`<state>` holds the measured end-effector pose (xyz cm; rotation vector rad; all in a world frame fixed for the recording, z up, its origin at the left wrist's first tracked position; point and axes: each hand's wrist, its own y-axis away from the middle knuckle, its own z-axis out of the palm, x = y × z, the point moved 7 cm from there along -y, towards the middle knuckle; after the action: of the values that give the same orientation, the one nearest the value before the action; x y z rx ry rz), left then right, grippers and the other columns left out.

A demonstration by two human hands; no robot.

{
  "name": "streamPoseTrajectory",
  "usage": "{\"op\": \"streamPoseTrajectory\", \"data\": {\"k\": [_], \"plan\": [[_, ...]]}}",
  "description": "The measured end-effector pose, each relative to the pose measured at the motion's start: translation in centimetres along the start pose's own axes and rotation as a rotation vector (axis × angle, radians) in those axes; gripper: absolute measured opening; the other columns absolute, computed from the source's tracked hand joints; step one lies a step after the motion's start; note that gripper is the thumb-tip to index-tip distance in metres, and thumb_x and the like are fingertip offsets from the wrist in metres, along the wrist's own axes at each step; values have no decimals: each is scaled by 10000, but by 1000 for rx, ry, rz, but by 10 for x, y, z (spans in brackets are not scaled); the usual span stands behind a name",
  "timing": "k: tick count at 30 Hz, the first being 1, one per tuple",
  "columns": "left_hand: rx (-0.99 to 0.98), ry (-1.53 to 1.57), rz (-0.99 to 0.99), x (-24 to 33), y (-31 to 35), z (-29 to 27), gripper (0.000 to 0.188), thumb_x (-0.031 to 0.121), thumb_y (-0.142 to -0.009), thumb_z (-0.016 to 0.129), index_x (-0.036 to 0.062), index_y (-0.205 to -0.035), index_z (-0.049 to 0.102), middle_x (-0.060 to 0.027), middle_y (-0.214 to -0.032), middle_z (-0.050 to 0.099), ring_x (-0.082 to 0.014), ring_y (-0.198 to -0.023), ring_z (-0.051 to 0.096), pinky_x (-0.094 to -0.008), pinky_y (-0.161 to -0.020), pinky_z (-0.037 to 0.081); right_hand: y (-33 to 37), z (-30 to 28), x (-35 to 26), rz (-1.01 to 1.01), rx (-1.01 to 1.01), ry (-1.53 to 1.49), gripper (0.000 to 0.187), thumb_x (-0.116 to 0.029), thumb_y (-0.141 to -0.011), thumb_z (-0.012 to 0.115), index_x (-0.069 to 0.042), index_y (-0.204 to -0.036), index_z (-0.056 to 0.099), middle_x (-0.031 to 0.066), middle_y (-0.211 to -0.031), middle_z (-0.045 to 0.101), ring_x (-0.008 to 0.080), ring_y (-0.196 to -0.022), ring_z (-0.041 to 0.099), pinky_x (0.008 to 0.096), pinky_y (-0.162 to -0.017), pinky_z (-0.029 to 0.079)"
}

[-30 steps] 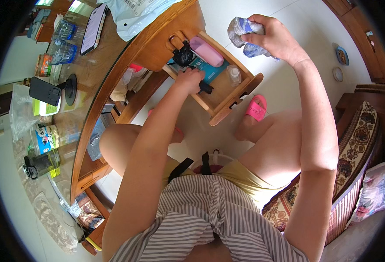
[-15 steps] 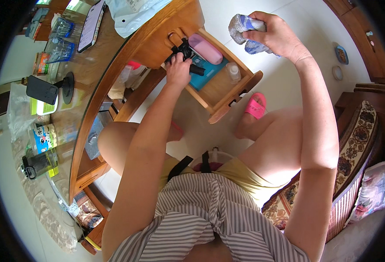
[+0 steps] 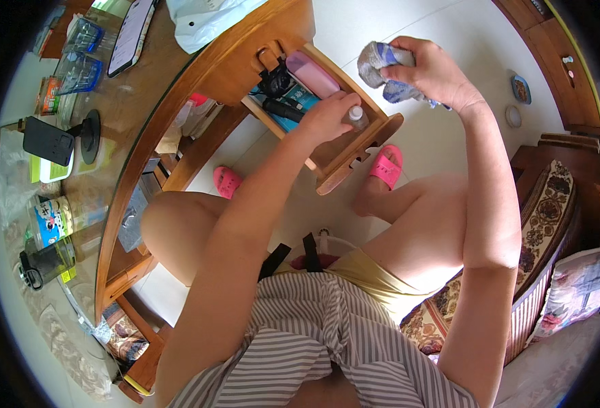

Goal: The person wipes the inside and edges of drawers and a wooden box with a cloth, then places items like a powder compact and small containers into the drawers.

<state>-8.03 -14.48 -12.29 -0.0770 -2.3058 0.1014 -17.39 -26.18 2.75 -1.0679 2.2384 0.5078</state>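
Note:
My left hand (image 3: 330,118) reaches into a pulled-out wooden drawer (image 3: 340,158). Its fingers are apart around the near side of a small clear bottle with a white cap (image 3: 357,114); a firm grip on it does not show. Deeper in the drawer lie a pink oblong case (image 3: 313,73), a black object (image 3: 274,84), a dark cylindrical piece (image 3: 283,109) and a flat blue item (image 3: 302,99). Held up right of the drawer, a crumpled grey and blue cloth (image 3: 376,65) is pinched in my right hand (image 3: 434,73).
To the left runs a glass-topped desk (image 3: 136,88) bearing a phone (image 3: 132,39), a black stand (image 3: 90,136), blue-tinted cups (image 3: 81,71) and a light blue bag (image 3: 211,20). A patterned seat (image 3: 544,224) is at my right. My feet wear pink slippers (image 3: 387,166).
My left hand has let go of the black object, which now lies at the drawer's back left, and moved right to the bottle. My right hand still holds the cloth, slightly lower.

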Motion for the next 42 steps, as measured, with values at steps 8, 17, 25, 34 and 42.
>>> {"op": "streamPoseTrajectory", "data": {"k": [8,17,25,34,42], "plan": [[354,-164,20,7,38,-78,412,167,-661,798,95,-986,557,-102,-943,606,-315,-897,602,-396,-707,498,0,43,10,91,-142,69,412,-213,-719,694,-51,-1090,620,164,-897,676,269,-812,655,360,-771,517],[366,-316,-115,-41,66,-82,452,141,-707,747,115,-1104,533,-81,-1097,567,-307,-1022,521,-397,-799,476,5,172,18,-484,-170,921,138,-113,-806,586,-77,-939,583,98,-892,644,252,-886,640,384,-721,537],[590,-391,-132,-55,62,-68,492,397,-775,695,55,-1092,536,-113,-947,627,-308,-861,598,-400,-723,497,15,252,63,293,-13,842,423,-109,-822,557,78,-1181,436,272,-1227,461,309,-945,642,363,-763,545],[592,-429,-182,-60,60,-73,500,427,-786,677,60,-1089,525,-109,-949,630,-300,-869,611,-393,-708,501,42,256,17,120,-709,154,450,-82,-757,469,-132,-1193,572,129,-1182,588,356,-1018,580,422,-874,461],[602,-425,-145,-61,64,-77,491,433,-799,666,67,-1092,522,-102,-961,626,-297,-880,606,-402,-705,500,21,253,17,137,-872,573,467,-232,-771,551,-213,-1237,575,78,-1199,608,262,-1121,574,479,-882,474]]}}
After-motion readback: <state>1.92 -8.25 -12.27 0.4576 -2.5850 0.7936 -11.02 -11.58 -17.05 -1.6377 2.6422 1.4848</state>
